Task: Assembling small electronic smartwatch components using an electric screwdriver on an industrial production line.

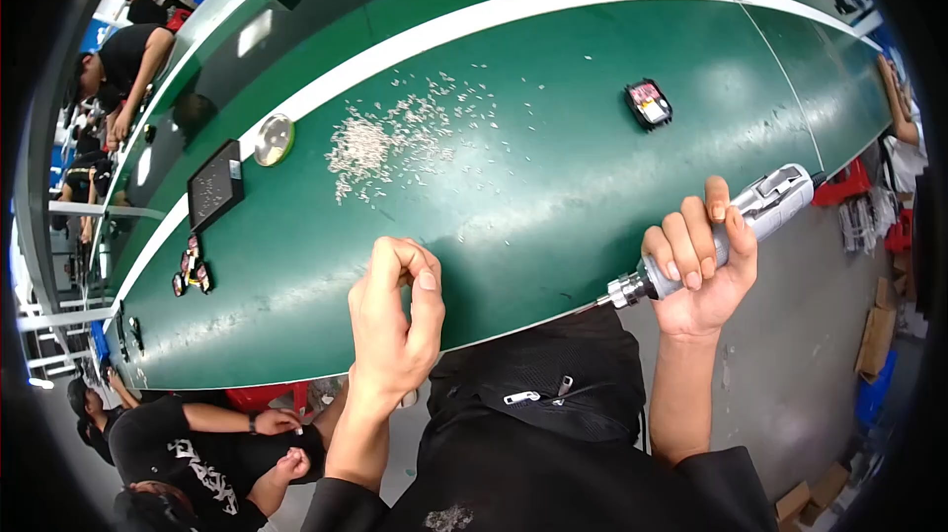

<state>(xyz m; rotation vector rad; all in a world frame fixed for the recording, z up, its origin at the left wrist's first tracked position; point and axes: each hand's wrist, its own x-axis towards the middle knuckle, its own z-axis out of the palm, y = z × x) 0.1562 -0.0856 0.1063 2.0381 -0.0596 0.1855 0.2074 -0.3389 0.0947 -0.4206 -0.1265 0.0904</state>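
My right hand [703,260] is wrapped round a grey electric screwdriver [775,198]. Its silver chuck and thin bit point left, over the near edge of the green work table [553,226]. Over the same edge, further left, my left hand [397,305] is closed, with its fingers curled in and the thumb pressed to them; whatever it may hold is hidden. Beyond it lies a loose, spread-out pile of small pale screw-like pieces [360,145]. A small black device with a reddish inside [649,103] rests on the table at the far right, apart from both hands.
A round clear dish with a green rim [275,140] and a black tray [214,186] stand left of the pile. More small devices [194,267] lie nearer. A white rail [434,26] borders the far side. Another person [212,448] sits at the lower left.
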